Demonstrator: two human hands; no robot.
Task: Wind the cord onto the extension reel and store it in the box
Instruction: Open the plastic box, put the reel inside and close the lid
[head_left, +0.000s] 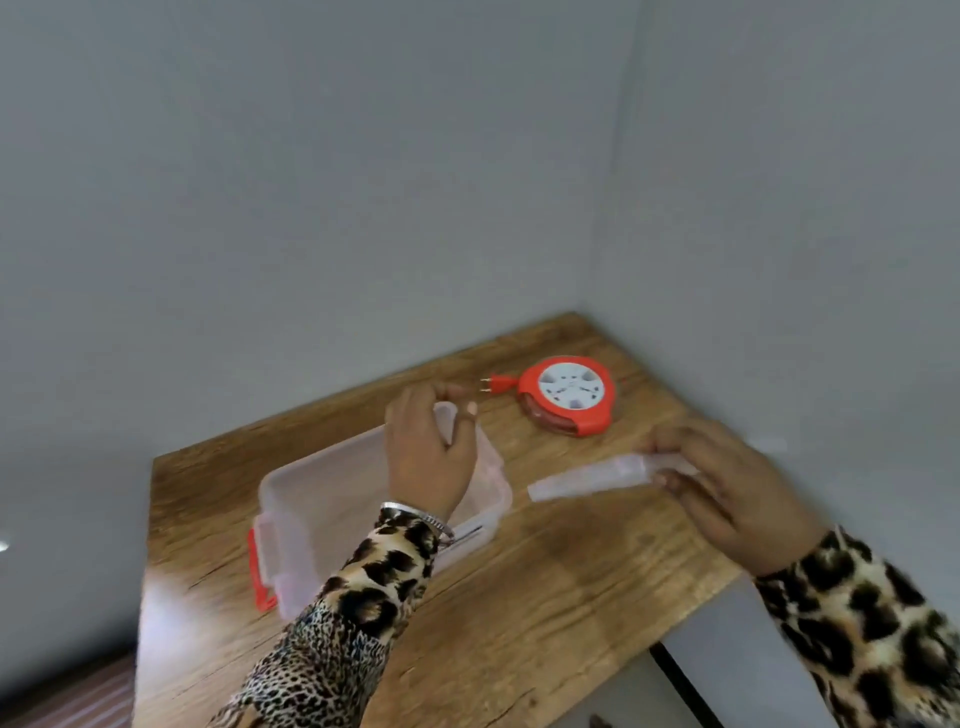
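Note:
The orange extension reel (571, 396) with a white socket face lies flat near the table's far corner. Its cord looks wound in, and the orange plug (493, 384) sticks out to the left. A clear plastic box (311, 499) with an orange latch (257, 571) stands open to the reel's left. My left hand (426, 452) is over the box's far right rim, fingers apart, holding nothing. My right hand (727, 488) grips the translucent lid (582, 480), blurred and seen edge-on, just right of the box and in front of the reel.
The wooden table (519, 597) fits into a corner of two grey walls, which stand close behind and to the right of the reel. Its front and left edges drop off to the floor.

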